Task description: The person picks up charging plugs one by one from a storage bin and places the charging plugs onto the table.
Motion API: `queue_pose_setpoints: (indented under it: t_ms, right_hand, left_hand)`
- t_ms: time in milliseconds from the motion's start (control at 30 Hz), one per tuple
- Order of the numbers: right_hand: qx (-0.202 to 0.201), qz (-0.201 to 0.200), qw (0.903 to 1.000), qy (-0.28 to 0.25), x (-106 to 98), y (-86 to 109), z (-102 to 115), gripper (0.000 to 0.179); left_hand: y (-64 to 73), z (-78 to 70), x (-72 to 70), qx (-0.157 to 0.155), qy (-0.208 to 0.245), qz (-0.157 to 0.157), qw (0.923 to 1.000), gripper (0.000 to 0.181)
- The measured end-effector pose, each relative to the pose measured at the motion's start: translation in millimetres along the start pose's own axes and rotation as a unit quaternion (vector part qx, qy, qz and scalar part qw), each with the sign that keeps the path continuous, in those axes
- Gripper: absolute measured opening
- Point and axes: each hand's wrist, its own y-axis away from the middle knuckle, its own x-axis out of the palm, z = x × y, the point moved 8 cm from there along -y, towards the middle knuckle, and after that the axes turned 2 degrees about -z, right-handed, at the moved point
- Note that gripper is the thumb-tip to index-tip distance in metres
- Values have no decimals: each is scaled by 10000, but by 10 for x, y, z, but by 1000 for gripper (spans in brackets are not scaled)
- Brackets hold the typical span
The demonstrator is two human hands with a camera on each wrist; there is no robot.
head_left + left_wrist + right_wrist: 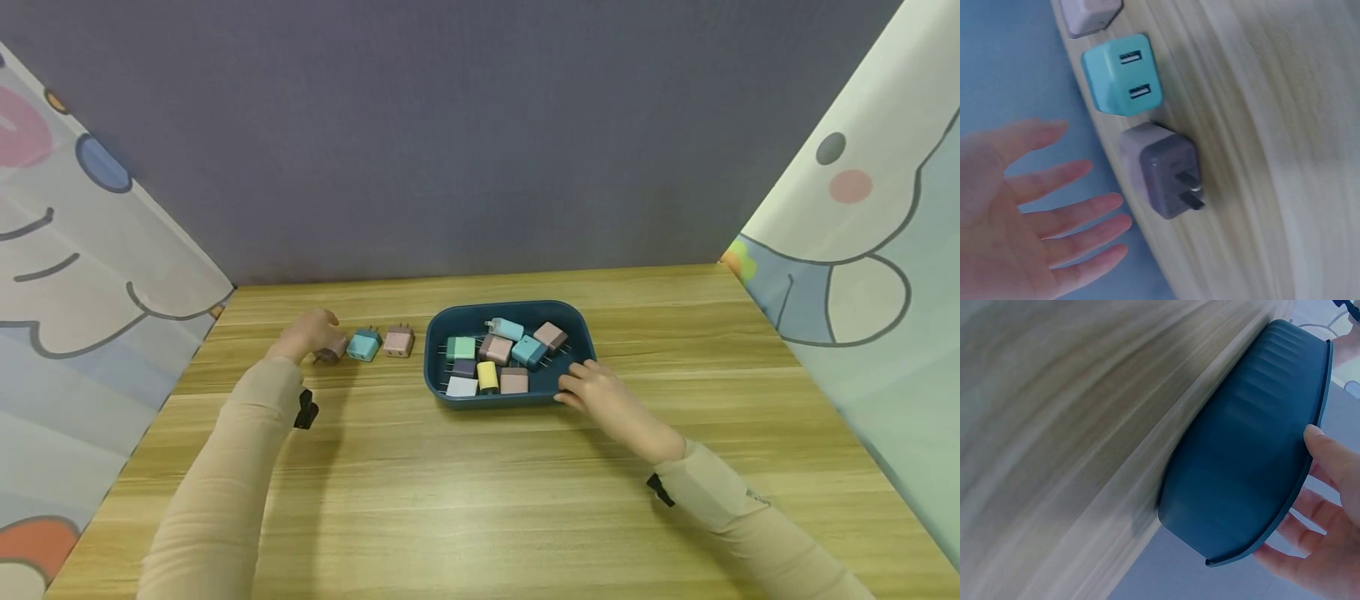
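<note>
My left hand [302, 337] is over the left end of a short row of USB charger plugs, fingers spread apart in the left wrist view. Nearest to it lies a mauve charger plug [1171, 175] on its side, its two prongs showing. Beside that are a light blue charger plug [363, 344] with two USB slots and a pink one [398, 341]. My right hand [606, 402] holds the near right rim of a dark blue plastic bin [1241, 450], thumb against the outer wall and fingers over the edge. Several charger plugs lie in the bin.
Among the bin's contents are a yellow plug [487, 377], a white one [461, 387] and a mint green one [461, 347]. A grey-blue partition [480, 167] rises behind the wooden table [465, 492]. Cartoon-printed cloths hang at both sides.
</note>
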Motion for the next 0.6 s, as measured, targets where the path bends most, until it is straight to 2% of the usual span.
queue_pose_setpoints:
  t_ms: [367, 600]
  right_hand:
    - [47, -161, 9998, -65, -10, -6, -13, 10]
    - [-11, -214, 9997, -69, -8, -7, -10, 11]
  left_hand:
    - [19, -289, -73, 328, -164, -14, 9993, 48]
    - [37, -471, -94, 378, -283, 95, 9988, 50]
